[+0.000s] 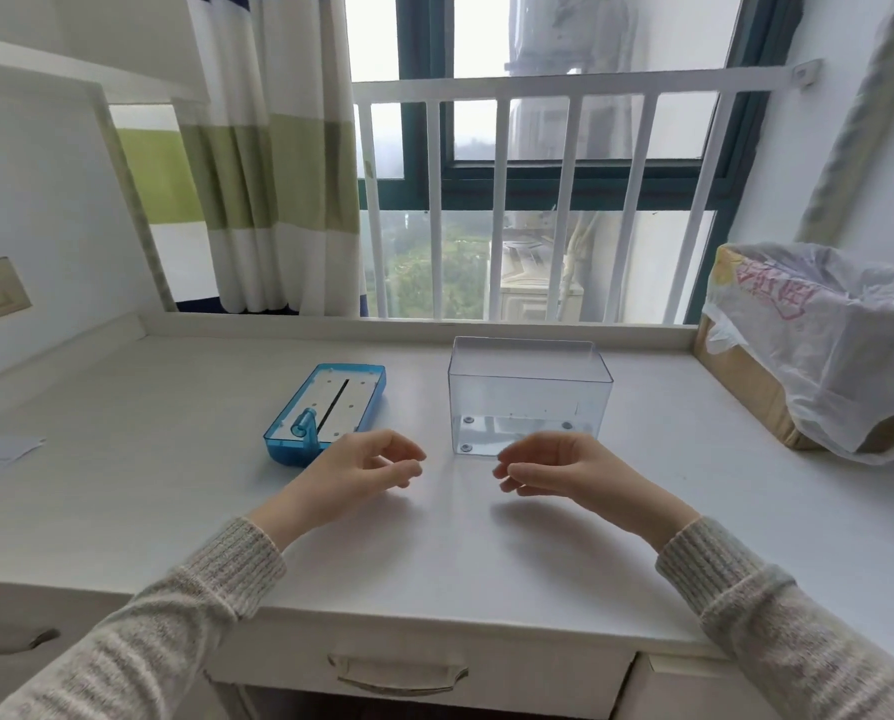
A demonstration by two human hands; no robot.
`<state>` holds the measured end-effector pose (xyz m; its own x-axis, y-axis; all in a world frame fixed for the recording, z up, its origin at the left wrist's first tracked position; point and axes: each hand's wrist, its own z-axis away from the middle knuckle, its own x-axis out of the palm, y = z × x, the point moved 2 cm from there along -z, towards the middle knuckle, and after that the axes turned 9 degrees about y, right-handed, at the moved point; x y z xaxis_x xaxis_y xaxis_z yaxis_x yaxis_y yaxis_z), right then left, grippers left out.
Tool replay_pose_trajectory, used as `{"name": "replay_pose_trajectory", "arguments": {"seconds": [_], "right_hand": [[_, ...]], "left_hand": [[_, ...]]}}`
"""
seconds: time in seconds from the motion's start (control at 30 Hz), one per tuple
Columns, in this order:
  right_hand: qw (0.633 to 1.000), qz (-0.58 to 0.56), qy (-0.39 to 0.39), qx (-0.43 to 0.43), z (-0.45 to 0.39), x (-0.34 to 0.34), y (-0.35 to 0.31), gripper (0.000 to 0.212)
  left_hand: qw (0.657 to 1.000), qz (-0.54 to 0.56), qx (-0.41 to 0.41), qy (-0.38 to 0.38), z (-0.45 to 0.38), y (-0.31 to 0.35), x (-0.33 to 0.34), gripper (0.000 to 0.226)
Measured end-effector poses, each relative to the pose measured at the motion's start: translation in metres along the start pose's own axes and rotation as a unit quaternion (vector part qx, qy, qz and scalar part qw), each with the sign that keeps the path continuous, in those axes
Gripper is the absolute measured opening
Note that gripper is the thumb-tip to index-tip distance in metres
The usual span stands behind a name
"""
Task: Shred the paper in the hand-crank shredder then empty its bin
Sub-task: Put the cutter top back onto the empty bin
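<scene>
Blue shredder lid (325, 412) lies upside down just beyond the left hand (362, 467); the clear bin (530, 394) stands just beyond the right hand (554, 467). Both hands hover loosely curled, holding nothing, above the white desk (434, 553).

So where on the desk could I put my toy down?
Bare desk lies in front of both hands, and between the clear bin and the lined box. It is tighter between the blue shredder top and the bin.
</scene>
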<state>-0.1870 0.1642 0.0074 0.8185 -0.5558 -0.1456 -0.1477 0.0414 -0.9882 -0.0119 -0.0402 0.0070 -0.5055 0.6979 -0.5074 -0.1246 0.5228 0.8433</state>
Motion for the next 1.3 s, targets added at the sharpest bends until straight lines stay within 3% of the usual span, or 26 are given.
{"name": "replay_pose_trajectory", "arguments": {"seconds": [0.63, 0.9, 1.13, 1.2, 1.3], "right_hand": [[0.997, 0.071, 0.023, -0.032, -0.034, 0.092, -0.019, 0.046], [0.994, 0.088, 0.062, -0.022, -0.048, 0.108, -0.014, 0.062], [0.996, 0.073, 0.049, -0.004, -0.061, 0.126, -0.013, 0.073], [0.997, 0.058, 0.051, 0.006, -0.064, 0.131, -0.015, 0.071], [0.997, 0.050, 0.057, 0.015, -0.069, 0.138, -0.017, 0.048]], "left_hand": [[0.999, -0.007, -0.031, -0.011, 0.046, -0.025, -0.071, 0.015], [0.987, 0.073, -0.039, 0.140, 0.051, -0.046, -0.107, 0.012], [0.938, 0.119, -0.096, 0.311, 0.028, -0.075, -0.123, 0.020], [0.931, 0.134, -0.113, 0.321, 0.019, -0.081, -0.121, 0.018], [0.920, 0.173, -0.147, 0.318, 0.004, -0.084, -0.114, 0.017]]}}
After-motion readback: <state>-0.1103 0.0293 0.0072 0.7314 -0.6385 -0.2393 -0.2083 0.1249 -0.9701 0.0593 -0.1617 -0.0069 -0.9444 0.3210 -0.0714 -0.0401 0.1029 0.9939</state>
